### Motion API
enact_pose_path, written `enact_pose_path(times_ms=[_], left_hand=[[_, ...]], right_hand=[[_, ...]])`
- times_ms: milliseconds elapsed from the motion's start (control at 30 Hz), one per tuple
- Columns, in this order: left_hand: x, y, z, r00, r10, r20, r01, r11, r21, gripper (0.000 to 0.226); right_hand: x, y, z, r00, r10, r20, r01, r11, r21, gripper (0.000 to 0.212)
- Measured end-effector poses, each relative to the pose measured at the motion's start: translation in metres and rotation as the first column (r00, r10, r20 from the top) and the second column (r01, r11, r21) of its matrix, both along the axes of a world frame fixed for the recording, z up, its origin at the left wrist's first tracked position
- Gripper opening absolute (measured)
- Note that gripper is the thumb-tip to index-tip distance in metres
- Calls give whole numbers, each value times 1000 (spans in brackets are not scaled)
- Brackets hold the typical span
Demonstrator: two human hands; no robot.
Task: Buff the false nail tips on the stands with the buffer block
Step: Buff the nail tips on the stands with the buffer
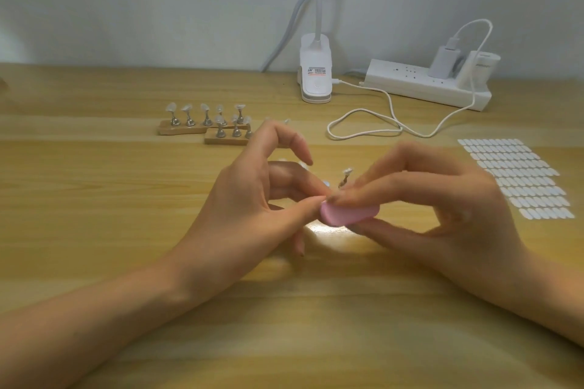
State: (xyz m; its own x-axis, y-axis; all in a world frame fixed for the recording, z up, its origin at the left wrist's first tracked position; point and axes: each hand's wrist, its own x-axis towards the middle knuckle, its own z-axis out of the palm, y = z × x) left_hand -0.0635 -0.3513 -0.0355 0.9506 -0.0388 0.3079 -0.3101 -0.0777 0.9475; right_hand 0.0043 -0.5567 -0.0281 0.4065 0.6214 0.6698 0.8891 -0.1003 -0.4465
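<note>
My right hand (pixel 442 199) pinches a pink buffer block (pixel 347 213) between thumb and fingers at the middle of the table. My left hand (pixel 252 199) meets it from the left, thumb and fingertips closed on something small at the block's left end; what it holds is hidden by the fingers. Just behind the block stands one metal stand with a clear nail tip (pixel 346 175). Two wooden bases (pixel 181 129) (pixel 226 139) farther back left carry several metal stands topped with clear nail tips.
A white clip lamp (pixel 316 79) and a white power strip (pixel 423 85) with a charger sit at the back by the wall. A white cable (pixel 363 133) loops across the table. A sheet of adhesive tabs (pixel 518 177) lies at the right.
</note>
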Motion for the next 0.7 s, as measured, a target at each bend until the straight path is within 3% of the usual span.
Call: enact_pose_path(times_ms=[167,533,700], left_hand=[[-2,0,0,1000,2,8,-2,1000,-9,38],[-2,-2,1,998,-63,6,63,997,-42,34],[-2,-2,1,997,-77,14,78,996,-41,38]], right_hand=[[4,-3,0,998,-63,-26,64,997,42,20],[5,-6,-3,984,14,-179,4,995,100,23],[4,-3,-2,995,3,-98,2,999,55,22]])
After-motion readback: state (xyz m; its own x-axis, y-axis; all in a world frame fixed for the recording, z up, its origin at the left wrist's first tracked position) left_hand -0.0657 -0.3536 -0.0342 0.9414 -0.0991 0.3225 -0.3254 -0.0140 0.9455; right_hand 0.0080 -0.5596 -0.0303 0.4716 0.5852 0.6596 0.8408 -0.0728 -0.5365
